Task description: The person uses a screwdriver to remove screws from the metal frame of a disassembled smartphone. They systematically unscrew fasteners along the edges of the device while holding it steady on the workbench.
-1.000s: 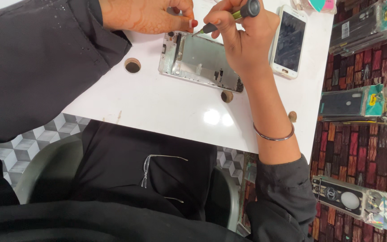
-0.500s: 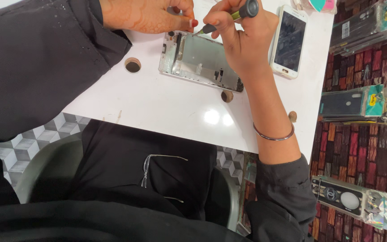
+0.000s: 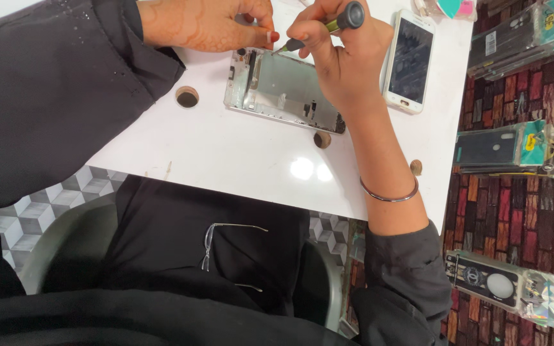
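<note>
While the opened phone frame (image 3: pixel 281 91) lies flat near the far edge of the white tabletop (image 3: pixel 238 157), back cover off and innards exposed, both hands work at its upper end. Right hand (image 3: pixel 344 54) has its grip clenched around a screwdriver (image 3: pixel 328 24) with a green shaft and black cap; tip angles down-left to the frame's top edge. Left hand (image 3: pixel 209 24) comes in from the other side, fingers pinched together right at the frame's top corner, red-painted nail just beside the driver tip; can't tell whether it's pinching a small part or only bracing the frame. A thin metal bangle (image 3: pixel 389 192) sits on the right forearm. Just right of the right hand, a second white phone (image 3: pixel 410 61) lies screen-up, apart from the frame. Small round discs on the tabletop: one dark-centred ring (image 3: pixel 187 97) left of the frame, one brown disc (image 3: pixel 322 139) touching or just beside its lower edge, another (image 3: pixel 416 167) near the right edge of the tabletop. Off the tabletop to the right, packaged phone cases (image 3: pixel 514 148) lie on a brick-patterned surface. Folded eyeglasses (image 3: pixel 229 247) hang against the person's black clothing below.
</note>
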